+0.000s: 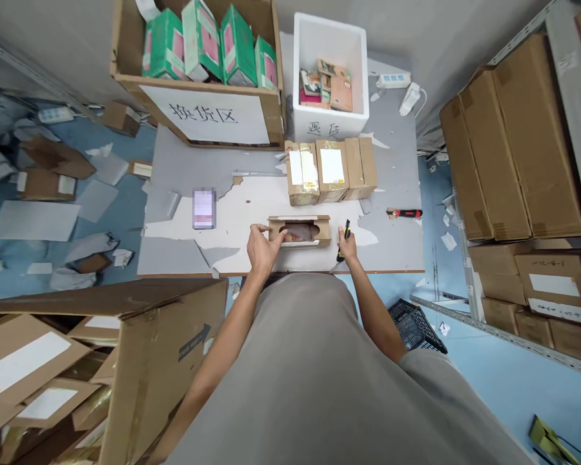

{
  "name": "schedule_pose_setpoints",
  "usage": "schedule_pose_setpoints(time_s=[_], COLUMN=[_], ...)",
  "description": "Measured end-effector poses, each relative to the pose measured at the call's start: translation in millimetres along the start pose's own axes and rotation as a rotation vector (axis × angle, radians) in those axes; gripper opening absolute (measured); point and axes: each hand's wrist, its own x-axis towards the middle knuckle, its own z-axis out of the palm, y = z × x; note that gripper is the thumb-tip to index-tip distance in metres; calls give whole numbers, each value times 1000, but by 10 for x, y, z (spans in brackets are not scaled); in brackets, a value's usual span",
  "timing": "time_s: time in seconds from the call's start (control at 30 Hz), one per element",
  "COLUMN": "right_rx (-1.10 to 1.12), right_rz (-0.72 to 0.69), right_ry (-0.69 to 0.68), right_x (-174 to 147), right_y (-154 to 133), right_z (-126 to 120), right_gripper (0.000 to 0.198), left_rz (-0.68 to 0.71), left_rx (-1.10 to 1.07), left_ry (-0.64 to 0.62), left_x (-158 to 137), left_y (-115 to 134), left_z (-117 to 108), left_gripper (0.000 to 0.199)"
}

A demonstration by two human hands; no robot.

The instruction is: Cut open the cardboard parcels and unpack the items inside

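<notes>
Fingers of your left hand (261, 253) hold the left end of the open carton (324, 232), thumb at the near side of its opening; your left arm (230, 334) slants forward and inward. The carton lies on the table (397, 248) before you. Your right hand (349, 248), also angled inward, is wrapped around a black-and-yellow cutter (347, 227) beside the carton's right end.

We see brown carton (324, 231), black-and-yellow knife (347, 228), red-and-black tool (409, 213), green packages (243, 46) with pink panels (210, 37), white foam box (302, 120), patchy grey-and-white tabletop (392, 174), blue floor (489, 352).
</notes>
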Motion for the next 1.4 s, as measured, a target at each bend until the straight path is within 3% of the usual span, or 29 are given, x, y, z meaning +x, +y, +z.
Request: schedule_pose_setpoints(time_s=[0.1, 0.17, 0.2, 0.3, 0.37, 0.53, 0.73, 0.93, 1.03, 1.2, 1.33, 1.4], right_rx=[-30, -23, -16, 28, 36, -265, -400, -124, 7, -52, -63, -55], right_rz=[91, 71, 48, -52, -128, -201, -217, -312, -349, -300, -296, -309], right_ry=[52, 55, 49, -18, -100, -154, -197, -310, -296, -250, -248, -247], right_x=[2, -16, -31, -102, -165, -303, -261, -108, -59, -7, -18, -52], right_y=[-9, -53, -86, -215, -319, -586, -722, -644, -562, -459, -495, -530], right_z=[-60, -110, -130, -137, -89, 108, 96, -117, -183, -218, -152, -104], right_gripper=[39, 39, 40, 41, 46, 90, 79, 64, 54, 12, 12, 22], left_rz=[58, 140, 181, 254, 267, 294, 243, 157, 163, 161, 55, 51], left_rx=[-25, -47, -57, -51, 7, 254, 383, 467, 341, -250, -382, -325], left_ry=[-67, -138, -172, -255, -330, -496, -518, -505, -486, -474, -448, -343], left_x=[-6, 2, 7, 14, 10, 8, 104, 186, 254, 457, 467, 390], left_y=[-14, -42, -55, -72, -53, 103, 344, 553, 483, 48, -150, -109], left_z=[-58, -93, -106, -140, -168, -263, -302, -185, -164, -232, -283, -315], left_gripper=[33, 17, 19, 56, 67, 77, 77, 73, 69, 78, 79, 77])
